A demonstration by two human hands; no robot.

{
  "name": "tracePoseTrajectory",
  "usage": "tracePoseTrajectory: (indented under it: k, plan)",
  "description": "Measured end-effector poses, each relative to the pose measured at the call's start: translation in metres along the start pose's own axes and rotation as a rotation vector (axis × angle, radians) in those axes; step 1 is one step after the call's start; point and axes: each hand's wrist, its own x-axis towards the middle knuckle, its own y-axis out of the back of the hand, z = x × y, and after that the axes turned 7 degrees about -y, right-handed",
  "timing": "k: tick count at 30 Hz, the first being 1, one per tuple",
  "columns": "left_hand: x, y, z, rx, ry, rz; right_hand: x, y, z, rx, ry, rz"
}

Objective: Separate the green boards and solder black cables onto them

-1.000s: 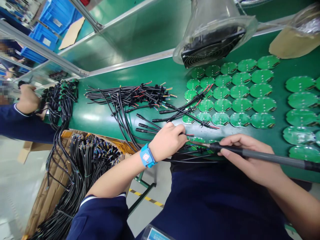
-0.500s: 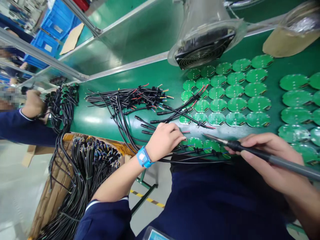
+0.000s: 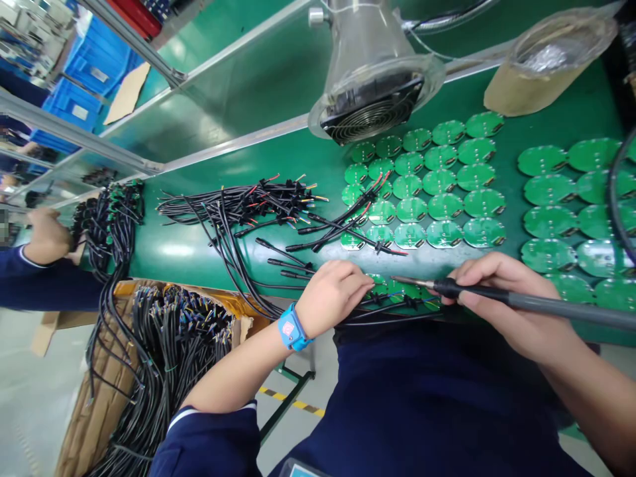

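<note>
My right hand (image 3: 527, 318) is closed around the dark handle of a soldering iron (image 3: 477, 291). Its metal tip points left, over a round green circuit board (image 3: 408, 290) near the bench's front edge. My left hand (image 3: 335, 295), with a blue wristband (image 3: 292, 328), is pinched shut beside another green board (image 3: 378, 283). A black cable seems to run into its fingers, which hide most of the grip. Black cables (image 3: 397, 317) with thin coloured wire ends lie across these front boards.
Rows of green boards (image 3: 444, 205) cover the right of the bench. Behind them stand a fan (image 3: 372, 109) and a paper-covered container (image 3: 527, 86). Cable bundles (image 3: 238, 202) lie left; a carton of cables (image 3: 169, 371) sits below. Another person's hand (image 3: 47, 235) works at far left.
The soldering iron's tip has come lower and closer to my left hand. My left hand has shifted slightly right and down, still pinched. The whole view has turned a little.
</note>
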Motion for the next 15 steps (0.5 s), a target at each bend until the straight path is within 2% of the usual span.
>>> tracePoseTrajectory:
  k: [5, 15]
  plan:
    - [0.008, -0.002, 0.001, -0.098, 0.106, -0.056, 0.001, -0.002, -0.004, -0.015, -0.003, 0.000]
    - [0.013, -0.004, 0.005, -0.180, 0.187, -0.012, 0.002, -0.003, -0.007, -0.123, -0.012, -0.006]
